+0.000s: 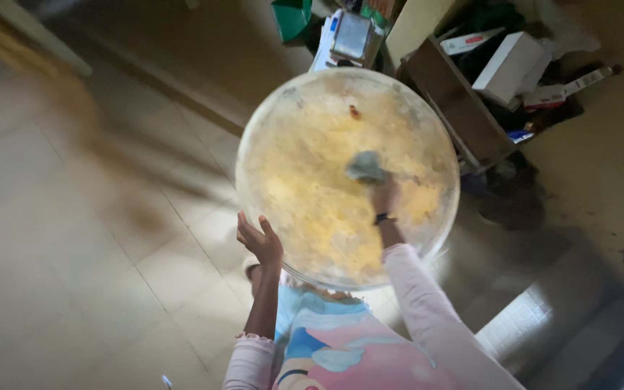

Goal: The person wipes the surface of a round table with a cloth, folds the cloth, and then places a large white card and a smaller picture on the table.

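A large round metal tray (283, 123), smeared with yellowish residue, is held up in front of me over the tiled floor. My left hand (261, 242) supports its lower left rim, fingers spread against the edge. My right hand (383, 196) reaches onto the tray's face and presses a small grey cloth or sponge (366, 167) against it. A dark band sits on the right wrist. Pink sleeves cover both of my arms.
A brown open box (456, 108) with white cartons (510, 65) and clutter stands at the upper right. A green object (292, 18) and a small grey device (352, 36) lie beyond the tray. A foot (253, 273) shows on the beige floor tiles (110, 274) below.
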